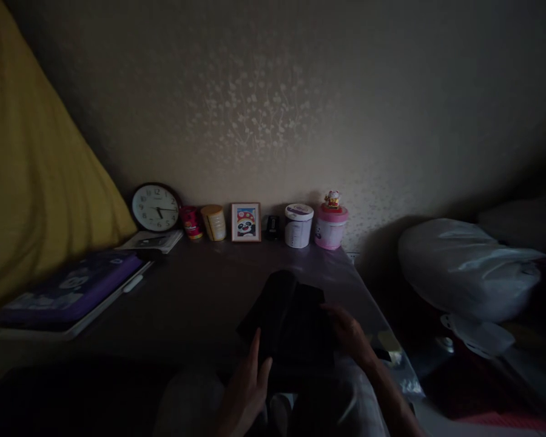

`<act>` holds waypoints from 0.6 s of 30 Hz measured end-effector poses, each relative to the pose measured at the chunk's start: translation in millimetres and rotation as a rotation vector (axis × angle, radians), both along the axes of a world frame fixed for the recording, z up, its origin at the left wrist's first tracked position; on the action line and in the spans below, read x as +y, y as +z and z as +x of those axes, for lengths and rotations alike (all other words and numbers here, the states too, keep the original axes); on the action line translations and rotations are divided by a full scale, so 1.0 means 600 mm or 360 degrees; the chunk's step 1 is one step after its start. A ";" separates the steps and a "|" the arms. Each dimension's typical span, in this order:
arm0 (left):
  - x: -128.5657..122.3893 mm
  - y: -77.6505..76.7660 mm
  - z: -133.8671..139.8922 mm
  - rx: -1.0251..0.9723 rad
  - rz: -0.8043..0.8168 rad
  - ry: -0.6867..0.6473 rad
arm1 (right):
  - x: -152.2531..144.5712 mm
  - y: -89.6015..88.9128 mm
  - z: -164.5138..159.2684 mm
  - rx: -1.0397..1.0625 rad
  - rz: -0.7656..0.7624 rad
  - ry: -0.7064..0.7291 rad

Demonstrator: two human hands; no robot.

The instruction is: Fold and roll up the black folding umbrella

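Note:
A black piece that looks like folded cloth [284, 321] lies near the front edge of the dark table, its upper part rounded and raised. Its exact kind is lost in the dim light. At its lower left edge is my left hand [248, 385], index finger and thumb apart and resting against it. My right hand [348, 331] has its fingers closed on the right edge of the black cloth. The fingertips there are partly hidden in shadow.
Along the wall stand a round clock [155, 207], a red tub [191, 223], a yellow canister [214, 223], a framed panda picture [246, 223], a white tub [299, 226] and a pink tub [331, 229]. A purple case [73, 288] lies left; a white bag [464, 270] sits right.

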State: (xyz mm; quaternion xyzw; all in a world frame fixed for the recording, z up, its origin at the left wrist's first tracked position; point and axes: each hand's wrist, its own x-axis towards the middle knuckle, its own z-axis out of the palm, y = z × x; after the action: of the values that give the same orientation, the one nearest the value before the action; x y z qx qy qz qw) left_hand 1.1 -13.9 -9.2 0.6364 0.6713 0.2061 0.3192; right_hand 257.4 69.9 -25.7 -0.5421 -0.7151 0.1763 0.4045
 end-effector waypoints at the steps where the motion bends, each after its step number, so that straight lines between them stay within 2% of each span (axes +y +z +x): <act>1: 0.000 0.000 -0.001 -0.0025 -0.0021 -0.0001 | -0.002 -0.001 -0.001 -0.0022 0.0057 0.0023; 4: 0.000 0.001 -0.002 -0.0087 -0.0067 -0.0013 | -0.009 -0.002 -0.006 -0.0095 0.0159 0.0055; 9: 0.000 0.002 -0.002 -0.0068 -0.0031 0.0005 | -0.018 0.007 -0.016 -0.0151 0.0195 0.0183; 18: -0.005 0.005 0.002 0.0045 -0.0004 -0.0004 | 0.007 0.040 -0.051 0.0027 0.0327 0.0370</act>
State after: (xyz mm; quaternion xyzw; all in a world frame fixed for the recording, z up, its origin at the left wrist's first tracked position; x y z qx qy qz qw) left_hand 2.3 -16.8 -6.5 0.6397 0.6752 0.1959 0.3106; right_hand 227.0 74.0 -1.7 -0.4099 -0.7839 0.1526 0.4407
